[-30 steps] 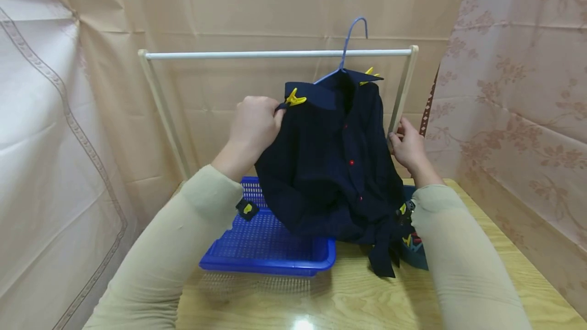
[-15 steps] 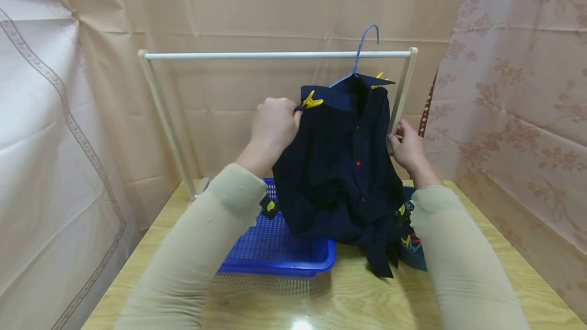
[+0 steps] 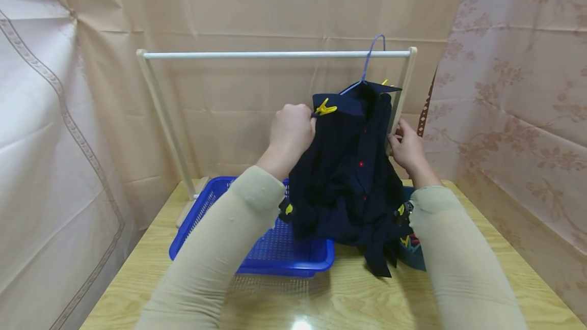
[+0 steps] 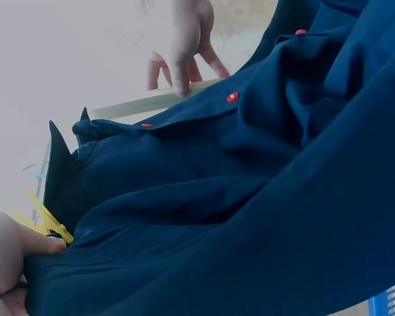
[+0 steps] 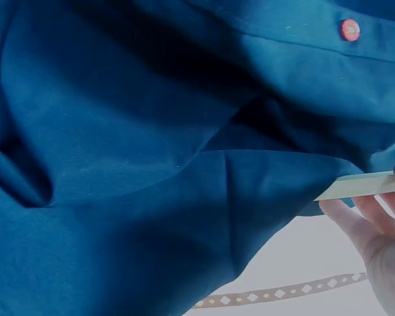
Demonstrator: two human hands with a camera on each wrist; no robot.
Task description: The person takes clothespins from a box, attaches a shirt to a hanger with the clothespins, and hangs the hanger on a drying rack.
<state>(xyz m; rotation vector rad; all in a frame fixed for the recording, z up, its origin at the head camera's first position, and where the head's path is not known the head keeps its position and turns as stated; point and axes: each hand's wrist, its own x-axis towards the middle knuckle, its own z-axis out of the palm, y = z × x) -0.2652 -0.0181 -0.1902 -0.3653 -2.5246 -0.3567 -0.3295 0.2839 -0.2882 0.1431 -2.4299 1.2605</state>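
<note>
A dark navy shirt (image 3: 339, 182) with red buttons hangs on a blue hanger (image 3: 367, 62). The hanger's hook reaches over the white rail (image 3: 252, 55) near its right end; I cannot tell whether it bears weight there. My left hand (image 3: 294, 129) pinches the shirt's shoulder, its thumb beside a yellow clothespin (image 4: 56, 224) clipped there. Another yellow clothespin (image 3: 387, 83) shows at the far shoulder, partly hidden by the collar. With fingers and thumb, my right hand (image 3: 407, 146) grips the rack's pale right post (image 5: 355, 187), next to the shirt's edge.
Below the shirt, a blue plastic basket (image 3: 284, 270) sits on the wooden table (image 3: 348, 304), partly covered by my left sleeve. A teal bowl (image 3: 415, 261) with clothespins stands at the right, partly hidden behind the shirt and right sleeve. The rack's left post (image 3: 167, 121) stands behind the basket.
My left hand has moved right and slightly down, carrying the shirt and hanger along; the hook has dropped from above the rail to over it. My right hand has stayed on the post.
</note>
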